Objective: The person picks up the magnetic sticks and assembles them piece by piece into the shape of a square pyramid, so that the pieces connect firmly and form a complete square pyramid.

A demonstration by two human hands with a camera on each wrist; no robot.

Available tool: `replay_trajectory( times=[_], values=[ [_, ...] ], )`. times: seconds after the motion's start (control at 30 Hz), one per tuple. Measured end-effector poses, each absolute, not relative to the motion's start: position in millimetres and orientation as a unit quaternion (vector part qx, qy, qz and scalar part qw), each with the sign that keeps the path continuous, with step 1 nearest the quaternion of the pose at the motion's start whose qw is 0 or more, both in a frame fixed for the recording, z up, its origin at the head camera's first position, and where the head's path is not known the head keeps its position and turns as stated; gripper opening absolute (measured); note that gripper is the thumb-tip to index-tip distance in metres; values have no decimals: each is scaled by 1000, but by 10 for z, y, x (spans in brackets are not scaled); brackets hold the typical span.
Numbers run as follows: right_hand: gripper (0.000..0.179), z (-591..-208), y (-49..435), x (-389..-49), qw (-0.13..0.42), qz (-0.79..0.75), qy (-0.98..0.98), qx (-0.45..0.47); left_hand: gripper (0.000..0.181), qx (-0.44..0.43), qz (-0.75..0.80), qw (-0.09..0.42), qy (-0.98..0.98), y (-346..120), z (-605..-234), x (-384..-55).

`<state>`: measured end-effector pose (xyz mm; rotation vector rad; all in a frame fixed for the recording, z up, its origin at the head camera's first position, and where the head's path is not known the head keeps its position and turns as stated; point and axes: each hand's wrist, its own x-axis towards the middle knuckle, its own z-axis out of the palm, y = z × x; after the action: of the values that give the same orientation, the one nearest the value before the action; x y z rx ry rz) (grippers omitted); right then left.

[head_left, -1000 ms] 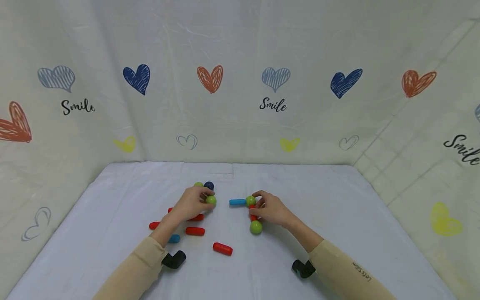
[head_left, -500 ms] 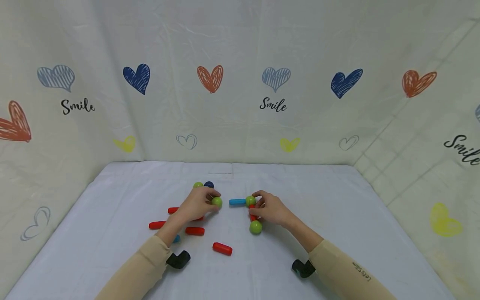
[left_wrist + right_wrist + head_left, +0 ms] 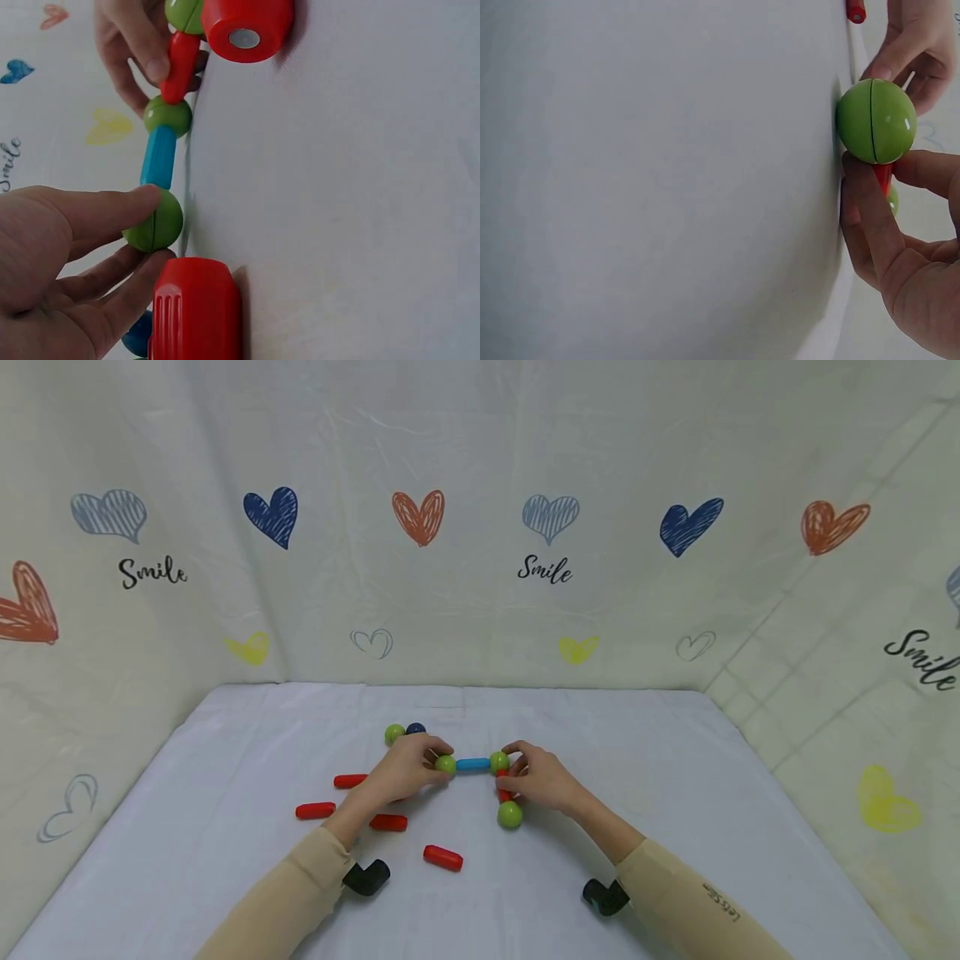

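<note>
My left hand [image 3: 408,766] pinches a green ball [image 3: 156,221] between thumb and fingers, touching the left end of a blue rod [image 3: 473,765]. The blue rod's other end meets a second green ball [image 3: 499,762]. From that corner ball a red rod [image 3: 504,787] runs toward me to a third green ball [image 3: 510,815]. My right hand [image 3: 540,777] grips this red rod, its fingers partly hiding it. Joined, these pieces form an L on the white cloth.
Loose red rods lie around the left forearm: one at left [image 3: 315,811], one farther back [image 3: 350,781], one nearer the middle [image 3: 443,858]. Another red rod [image 3: 388,822] lies beside the wrist. Behind the left hand sit a green ball [image 3: 394,734] and a dark blue ball [image 3: 416,728].
My left hand has slid right with its green ball, bringing it against the blue rod's free end. My right hand stays on the red rod.
</note>
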<state>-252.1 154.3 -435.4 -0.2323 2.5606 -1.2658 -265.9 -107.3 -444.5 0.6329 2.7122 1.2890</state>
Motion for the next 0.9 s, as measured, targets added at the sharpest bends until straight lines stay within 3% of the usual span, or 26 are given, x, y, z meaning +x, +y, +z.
replay_trajectory(
  times=[0.63, 0.9],
  values=[
    [52, -4340, 1556, -2524, 137, -435, 886, -86, 35, 198, 421, 45, 884, -1033, -4417, -2662],
    [39, -4317, 1549, -2565, 128, -412, 899, -73, 35, 193, 415, 49, 888, -1029, -4406, -2656]
  ],
)
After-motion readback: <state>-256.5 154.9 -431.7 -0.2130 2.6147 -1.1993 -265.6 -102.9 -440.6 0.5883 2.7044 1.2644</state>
